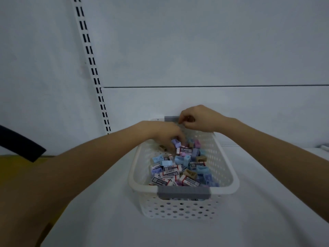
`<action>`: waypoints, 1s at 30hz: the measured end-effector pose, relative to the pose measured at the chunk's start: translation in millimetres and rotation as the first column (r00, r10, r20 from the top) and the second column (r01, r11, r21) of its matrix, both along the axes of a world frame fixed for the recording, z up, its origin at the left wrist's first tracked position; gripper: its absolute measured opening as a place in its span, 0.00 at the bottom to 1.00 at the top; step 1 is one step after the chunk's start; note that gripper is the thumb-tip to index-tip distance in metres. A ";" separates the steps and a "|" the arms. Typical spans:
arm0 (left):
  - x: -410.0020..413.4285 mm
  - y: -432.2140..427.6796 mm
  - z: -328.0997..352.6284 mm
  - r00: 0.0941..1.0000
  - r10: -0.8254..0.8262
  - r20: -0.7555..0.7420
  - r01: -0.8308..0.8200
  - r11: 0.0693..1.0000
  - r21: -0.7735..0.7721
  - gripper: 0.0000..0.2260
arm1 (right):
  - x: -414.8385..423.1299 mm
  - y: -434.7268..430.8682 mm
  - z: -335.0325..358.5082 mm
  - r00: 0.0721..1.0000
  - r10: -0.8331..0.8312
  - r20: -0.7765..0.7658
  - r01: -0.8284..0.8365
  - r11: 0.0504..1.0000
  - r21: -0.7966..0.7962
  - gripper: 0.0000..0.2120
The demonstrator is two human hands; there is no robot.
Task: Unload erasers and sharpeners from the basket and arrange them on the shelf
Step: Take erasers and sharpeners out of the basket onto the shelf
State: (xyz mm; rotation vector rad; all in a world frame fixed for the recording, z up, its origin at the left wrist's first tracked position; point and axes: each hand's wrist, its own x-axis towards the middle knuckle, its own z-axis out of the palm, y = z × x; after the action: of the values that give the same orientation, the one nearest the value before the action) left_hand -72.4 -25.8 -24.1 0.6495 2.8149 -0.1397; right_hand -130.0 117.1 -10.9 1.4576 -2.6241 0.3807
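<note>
1. White shelf [267, 220] fills the foreground and carries a white perforated basket [130, 177] in the middle of the view, its short end toward the camera.
2. On the basket's near rim sits a grey handle [183, 192].
3. Inside lies a loose heap of erasers [161, 180] in black-and-white printed sleeves, mixed with small sharpeners [202, 169] in pale blue, purple, pink and tan. All of it lies inside the basket walls.
4. Two bare forearms reach in from the lower corners.
5. The left hand [160, 132] dips into the far half of the heap, palm down. Its fingers [175, 138] curl downward, close together, with the tips among the pieces and touching a purple sharpener [176, 143]. Blur hides whether they actually grip it.
6. The right hand [201, 120] sits higher and farther back, at the basket's far rim. Its fingers [185, 118] are curled tightly toward the thumb, with the tips just beside the far grey handle [171, 119]. I cannot tell whether anything is pinched between them.
7. Behind the basket rises a plain white back panel [195, 50], crossed by a thin horizontal seam.
8. A white slotted upright [89, 50] runs up the panel to the left.
9. At the left edge are a dark curved band [19, 145] and a yellow patch [12, 166] below it, neither clear enough to identify.
</note>
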 end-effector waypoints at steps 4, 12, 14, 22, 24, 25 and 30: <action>5.9 -13.3 15.6 0.996 0.035 -0.087 -0.033 0.999 0.022 0.13 | 4.6 1.5 14.2 1.000 0.010 0.026 -0.013 0.996 0.092 0.13; 18.0 -30.8 47.2 0.974 0.141 -0.179 -0.114 0.982 0.152 0.14 | 15.2 -3.7 20.1 0.991 -0.008 0.133 -0.035 0.947 0.320 0.10; 17.0 -31.9 48.3 0.968 0.140 -0.206 -0.116 0.985 0.128 0.13 | 17.8 -9.5 15.0 0.989 -0.011 0.150 -0.049 0.919 0.392 0.11; 12.7 -32.8 45.3 0.961 0.110 -0.252 -0.088 0.991 0.097 0.11 | 23.3 -20.2 3.1 0.971 -0.013 0.240 -0.112 0.860 0.498 0.13; 11.7 -32.0 44.3 0.961 0.096 -0.260 -0.076 0.993 0.089 0.11 | 26.4 -23.2 -1.2 0.971 -0.006 0.237 -0.115 0.863 0.491 0.12; 11.3 -31.6 43.4 0.960 0.094 -0.263 -0.073 0.993 0.088 0.10 | 27.3 -24.4 -2.6 0.973 0.008 0.230 -0.121 0.869 0.481 0.12; 11.8 -32.9 42.8 0.954 0.115 -0.278 -0.081 0.988 0.131 0.10 | 32.5 -21.6 0.3 0.974 0.050 0.220 -0.136 0.907 0.397 0.12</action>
State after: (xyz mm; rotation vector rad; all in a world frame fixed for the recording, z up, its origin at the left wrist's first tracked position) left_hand -60.5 -58.7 18.7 0.5511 3.1473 -0.0507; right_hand -97.4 95.5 -10.6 1.7541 -2.9378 -0.0255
